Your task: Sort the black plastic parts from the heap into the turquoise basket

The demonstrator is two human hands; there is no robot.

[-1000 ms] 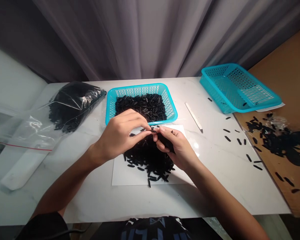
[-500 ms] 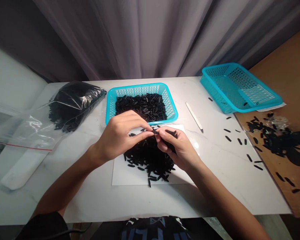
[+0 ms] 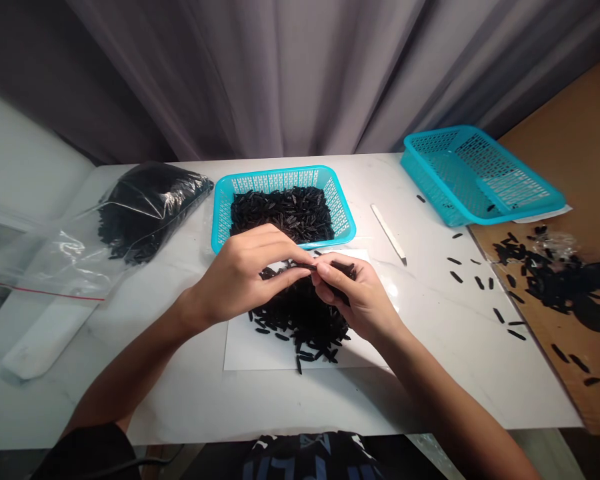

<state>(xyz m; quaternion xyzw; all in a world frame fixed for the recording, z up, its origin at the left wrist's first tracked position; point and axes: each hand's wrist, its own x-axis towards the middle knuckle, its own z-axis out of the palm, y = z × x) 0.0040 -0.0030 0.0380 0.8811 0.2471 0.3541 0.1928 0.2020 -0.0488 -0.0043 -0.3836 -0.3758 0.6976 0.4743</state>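
My left hand (image 3: 247, 270) and my right hand (image 3: 357, 290) meet above a pile of small, long black pieces (image 3: 310, 320) on a white sheet (image 3: 240, 350). Between the left thumb and forefinger is the end of one slim black piece (image 3: 306, 267). The right thumb and forefinger pinch near its other end, while more black pieces (image 3: 341, 293) sit in the curled right fingers. What these pieces are made for cannot be told. Just beyond my hands stands a turquoise basket (image 3: 347, 223), partly filled with similar black pieces.
A clear zip bag (image 3: 155, 200) of black pieces lies at left over a white board (image 3: 40, 340). Right of the basket is a white tool with a dark tip (image 3: 389, 233). A second turquoise basket (image 3: 450, 210) stands at far right; loose pieces lie scattered near cardboard (image 3: 535, 373).
The left fingertips have shifted slightly right and toward me, closer to the right fingertips. The right hand stays nearly still, and the pile looks unchanged.
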